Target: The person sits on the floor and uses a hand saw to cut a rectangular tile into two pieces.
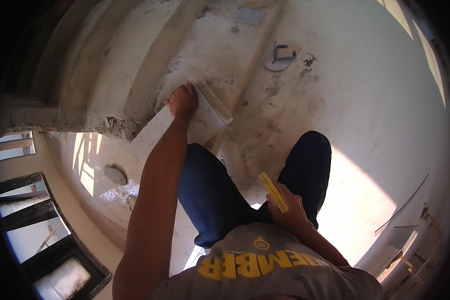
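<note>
My left hand point(183, 100) is closed on the far edge of a flat, pale rectangular slab point(201, 120), which looks like a tile. A pale strip point(216, 106) with a dark line beside it runs along the slab's right edge. My left forearm crosses over part of the slab. Close to my body, by my right knee, my right hand point(289, 206) grips a yellow bar-shaped tool point(273, 191) with thin dark lines along it. Its exact kind does not show.
Rough concrete steps point(105, 65) fill the far left. A sandal with blue straps point(281, 57) lies on the dusty surface ahead, near a grey rectangular piece point(249, 16). A grey oval thing point(115, 174) lies lower left, near a dark window frame point(37, 215).
</note>
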`<state>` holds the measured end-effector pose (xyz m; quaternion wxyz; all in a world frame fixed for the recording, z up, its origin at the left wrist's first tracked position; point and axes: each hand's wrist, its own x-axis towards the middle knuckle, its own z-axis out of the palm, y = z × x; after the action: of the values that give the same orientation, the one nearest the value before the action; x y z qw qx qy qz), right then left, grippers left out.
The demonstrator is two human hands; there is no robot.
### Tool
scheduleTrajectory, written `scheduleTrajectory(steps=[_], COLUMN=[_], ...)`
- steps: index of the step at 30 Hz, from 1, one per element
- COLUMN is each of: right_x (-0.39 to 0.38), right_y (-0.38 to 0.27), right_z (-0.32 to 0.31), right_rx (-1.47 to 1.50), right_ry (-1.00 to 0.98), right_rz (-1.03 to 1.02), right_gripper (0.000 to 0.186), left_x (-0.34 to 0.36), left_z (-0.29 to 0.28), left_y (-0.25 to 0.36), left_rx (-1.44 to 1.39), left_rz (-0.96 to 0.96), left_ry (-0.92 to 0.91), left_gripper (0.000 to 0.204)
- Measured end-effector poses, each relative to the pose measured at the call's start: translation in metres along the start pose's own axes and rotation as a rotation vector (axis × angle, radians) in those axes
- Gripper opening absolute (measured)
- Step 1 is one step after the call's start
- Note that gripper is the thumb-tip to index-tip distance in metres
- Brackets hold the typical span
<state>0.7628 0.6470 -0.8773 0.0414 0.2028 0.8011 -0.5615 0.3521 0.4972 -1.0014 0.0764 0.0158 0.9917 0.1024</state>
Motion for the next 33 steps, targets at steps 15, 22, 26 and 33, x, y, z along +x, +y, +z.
scheduleTrajectory(steps=[15, 22, 26, 33], right_x=[-0.025, 0.140, 0.097, 0.000], right_y=[0.006, -0.001, 0.002, 0.010], right_z=[-0.012, 0.048, 0.048, 0.003], right_rx=[0.063, -0.062, -0.011, 0.032], right_ry=[-0.031, 0.037, 0.058, -0.041], right_rz=[0.057, -0.140, -0.118, -0.055], right_gripper=[0.048, 0.039, 0.044, 0.049], left_x=[0.004, 0.006, 0.000, -0.003], left_z=[0.007, 0.010, 0.013, -0.006], left_y=[-0.006, 0.009, -0.004, -0.006], left_rx=[0.026, 0.042, 0.021, 0.021], left_rz=[0.021, 0.065, 0.029, -0.014], left_ry=[0.014, 0.017, 0.028, 0.026], left_gripper=[0.066, 0.066, 0.065, 0.060])
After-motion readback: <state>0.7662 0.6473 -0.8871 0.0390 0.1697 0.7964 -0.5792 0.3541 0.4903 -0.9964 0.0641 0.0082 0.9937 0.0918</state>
